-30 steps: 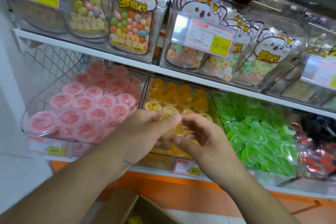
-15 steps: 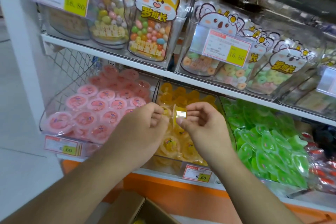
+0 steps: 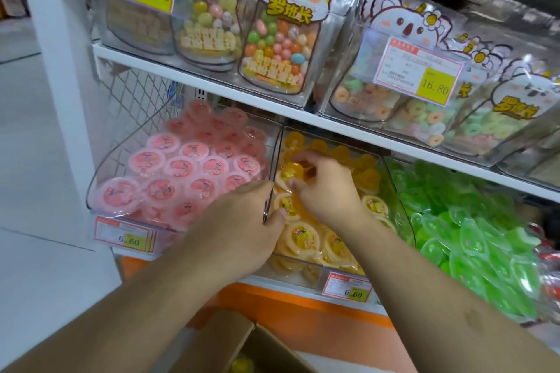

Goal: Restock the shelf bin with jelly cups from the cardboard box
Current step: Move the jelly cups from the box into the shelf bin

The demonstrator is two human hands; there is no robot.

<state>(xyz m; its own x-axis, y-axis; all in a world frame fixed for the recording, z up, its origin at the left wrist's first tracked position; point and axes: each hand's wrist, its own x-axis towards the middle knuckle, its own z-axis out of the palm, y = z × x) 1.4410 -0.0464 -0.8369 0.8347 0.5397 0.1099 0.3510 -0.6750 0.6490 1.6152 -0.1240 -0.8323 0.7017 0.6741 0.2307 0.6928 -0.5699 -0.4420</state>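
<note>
The clear shelf bin [image 3: 277, 145] in the middle of the lower shelf holds several yellow jelly cups [image 3: 304, 241]. My right hand [image 3: 325, 191] reaches into it, its fingers curled round one yellow jelly cup [image 3: 290, 169] just above the pile. My left hand [image 3: 242, 222] sits lower at the bin's left wall, thumb touching a cup in the pile; its fingers are mostly hidden behind the hand. The open cardboard box [image 3: 225, 339] is at the bottom edge, with one yellow cup [image 3: 242, 366] showing inside.
A bin of pink jelly cups [image 3: 181, 172] stands left of the yellow one, a bin of green cups [image 3: 472, 233] right of it. Price tags [image 3: 347, 286] clip onto the bin fronts. The shelf above [image 3: 212, 86] carries bagged candy low over the bins.
Both hands pinched one yellow cup in front of the bin. Now the right hand alone has carried it into the bin, and the left hand has dropped to the bin's left wall.
</note>
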